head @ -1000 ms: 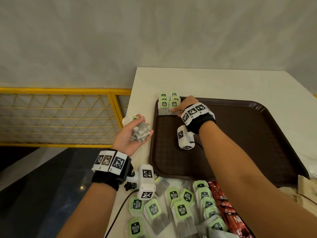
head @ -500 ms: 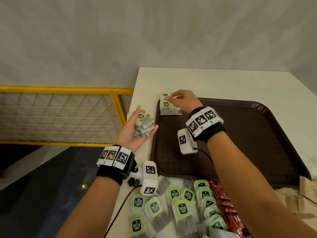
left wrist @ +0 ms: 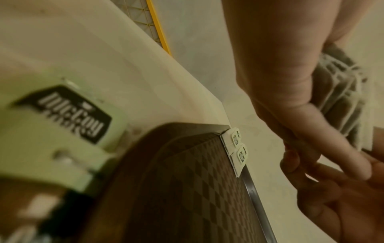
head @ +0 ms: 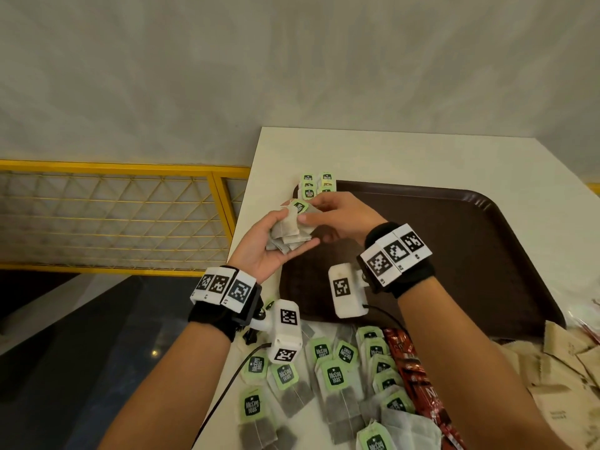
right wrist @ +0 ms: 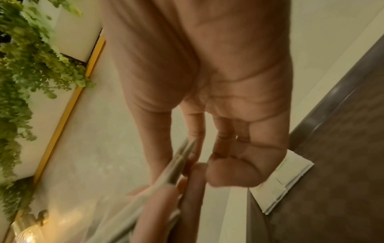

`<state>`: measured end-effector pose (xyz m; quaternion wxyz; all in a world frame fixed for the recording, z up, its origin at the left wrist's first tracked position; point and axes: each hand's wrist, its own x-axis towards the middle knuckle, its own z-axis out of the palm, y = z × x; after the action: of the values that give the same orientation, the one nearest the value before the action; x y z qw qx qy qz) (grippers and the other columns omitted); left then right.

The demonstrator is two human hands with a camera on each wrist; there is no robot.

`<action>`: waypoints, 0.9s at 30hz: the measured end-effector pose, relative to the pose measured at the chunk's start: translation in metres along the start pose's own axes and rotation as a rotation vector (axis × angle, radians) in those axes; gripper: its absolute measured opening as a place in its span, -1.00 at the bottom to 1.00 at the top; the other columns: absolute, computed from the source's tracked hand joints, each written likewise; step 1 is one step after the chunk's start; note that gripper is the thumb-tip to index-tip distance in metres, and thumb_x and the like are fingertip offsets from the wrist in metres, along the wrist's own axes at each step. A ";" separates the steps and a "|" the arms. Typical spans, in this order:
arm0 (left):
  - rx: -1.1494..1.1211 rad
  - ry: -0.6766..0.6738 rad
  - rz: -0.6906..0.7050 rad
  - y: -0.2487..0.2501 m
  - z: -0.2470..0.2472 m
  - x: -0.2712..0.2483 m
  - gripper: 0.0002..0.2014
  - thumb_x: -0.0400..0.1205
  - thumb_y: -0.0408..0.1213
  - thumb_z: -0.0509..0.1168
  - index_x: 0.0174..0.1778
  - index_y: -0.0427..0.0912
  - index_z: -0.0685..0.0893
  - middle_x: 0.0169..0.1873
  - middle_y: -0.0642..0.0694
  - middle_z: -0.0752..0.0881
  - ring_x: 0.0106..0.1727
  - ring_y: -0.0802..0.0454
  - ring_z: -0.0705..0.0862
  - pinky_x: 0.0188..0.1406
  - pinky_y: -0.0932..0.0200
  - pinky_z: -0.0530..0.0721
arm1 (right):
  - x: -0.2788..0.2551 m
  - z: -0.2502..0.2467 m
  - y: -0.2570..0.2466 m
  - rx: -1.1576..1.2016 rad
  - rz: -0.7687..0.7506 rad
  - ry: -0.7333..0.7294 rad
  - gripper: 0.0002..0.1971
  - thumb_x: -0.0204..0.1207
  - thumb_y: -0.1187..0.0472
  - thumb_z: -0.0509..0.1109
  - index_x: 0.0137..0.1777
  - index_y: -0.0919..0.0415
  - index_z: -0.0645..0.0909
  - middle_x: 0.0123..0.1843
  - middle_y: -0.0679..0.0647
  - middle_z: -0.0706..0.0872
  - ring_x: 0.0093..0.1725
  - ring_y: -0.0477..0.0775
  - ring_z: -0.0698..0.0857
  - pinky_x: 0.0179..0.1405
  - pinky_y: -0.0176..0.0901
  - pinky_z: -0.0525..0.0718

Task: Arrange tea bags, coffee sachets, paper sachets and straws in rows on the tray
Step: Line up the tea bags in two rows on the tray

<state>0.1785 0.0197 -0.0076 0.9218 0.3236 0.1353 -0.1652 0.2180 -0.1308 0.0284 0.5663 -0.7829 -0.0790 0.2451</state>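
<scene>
My left hand (head: 293, 237) is palm up over the tray's left edge and holds a stack of tea bags (head: 287, 227) between thumb and fingers. My right hand (head: 311, 211) pinches the top tea bag (head: 300, 206) of that stack between thumb and forefinger; the right wrist view shows the pinched tea bag (right wrist: 178, 162) edge-on. A short row of green-tagged tea bags (head: 316, 186) lies in the far left corner of the brown tray (head: 470, 254). The left wrist view shows the held stack (left wrist: 340, 92) and the row of tea bags (left wrist: 239, 148) on the tray corner.
Several loose tea bags (head: 328, 375) lie on the white table in front of the tray. Red coffee sachets (head: 412, 368) lie to their right, brown paper sachets (head: 568, 368) further right. A yellow railing (head: 130, 219) runs along the left, beyond the table edge.
My right hand left the tea bag row in the tray corner and came back to the stack, taking its top bag. My left hand moved right, toward the tray.
</scene>
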 end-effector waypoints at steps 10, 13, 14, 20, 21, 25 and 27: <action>0.174 0.139 0.061 -0.005 0.000 0.005 -0.84 0.65 -0.11 0.25 0.08 -0.04 0.62 -0.13 -0.05 0.72 -0.15 0.07 0.69 -0.28 0.12 0.75 | -0.012 -0.011 0.000 0.363 0.007 0.012 -0.92 0.49 0.24 0.45 -0.17 0.20 0.61 -0.23 0.06 0.71 -0.33 -0.10 0.63 -0.48 -0.32 0.58; 0.233 0.153 0.041 -0.008 0.008 0.008 -0.59 0.66 0.11 0.13 0.27 -0.07 0.57 -0.05 -0.11 0.70 -0.11 0.04 0.65 -0.24 0.17 0.66 | -0.008 0.009 -0.002 0.218 0.013 0.004 -0.86 0.47 0.28 0.47 -0.14 0.25 0.54 -0.20 0.12 0.66 -0.32 -0.03 0.62 -0.49 -0.33 0.60; 0.244 0.143 0.043 -0.009 0.012 0.008 -0.56 0.67 0.15 0.08 0.27 -0.07 0.56 -0.07 -0.11 0.71 -0.13 0.04 0.64 -0.22 0.18 0.62 | -0.005 0.014 -0.002 0.205 0.007 0.027 -0.84 0.47 0.29 0.47 -0.18 0.24 0.50 -0.22 0.13 0.63 -0.33 -0.01 0.61 -0.50 -0.32 0.59; 0.296 0.168 0.097 -0.007 0.016 0.004 -0.56 0.65 0.22 0.05 0.14 -0.03 0.60 -0.27 -0.04 0.73 -0.32 0.10 0.62 -0.29 0.21 0.52 | 0.000 0.018 -0.005 0.244 -0.043 0.152 -0.77 0.42 0.31 0.52 -0.28 0.17 0.48 -0.17 0.17 0.62 -0.34 0.00 0.60 -0.55 -0.27 0.54; 0.293 0.208 0.141 -0.007 0.013 0.005 -0.62 0.65 0.17 0.13 0.15 -0.03 0.59 -0.27 -0.04 0.69 -0.35 0.11 0.62 -0.34 0.21 0.54 | 0.000 0.017 -0.006 0.234 -0.066 0.204 -0.76 0.41 0.29 0.53 -0.28 0.17 0.48 -0.19 0.16 0.63 -0.34 0.02 0.60 -0.54 -0.27 0.56; 0.263 0.286 0.297 -0.005 0.003 0.005 -0.96 0.60 -0.17 0.38 -0.11 0.06 0.63 -0.37 0.06 0.54 -0.42 0.17 0.49 -0.46 0.22 0.54 | 0.002 0.009 -0.003 0.127 -0.170 0.473 -0.73 0.43 0.23 0.52 -0.32 0.13 0.44 -0.14 0.17 0.67 -0.21 0.04 0.66 -0.50 -0.28 0.63; 0.303 0.246 0.316 -0.006 0.005 0.005 -0.88 0.60 -0.26 0.37 -0.03 0.07 0.67 -0.33 0.04 0.58 -0.43 0.19 0.52 -0.47 0.24 0.55 | 0.002 0.010 -0.002 0.084 -0.201 0.528 -0.73 0.44 0.23 0.51 -0.34 0.12 0.43 -0.13 0.16 0.66 -0.21 0.01 0.66 -0.47 -0.27 0.68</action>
<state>0.1815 0.0113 -0.0092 0.8537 0.4930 0.1677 0.0030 0.2154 -0.1212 0.0276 0.6208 -0.7837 0.0041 -0.0217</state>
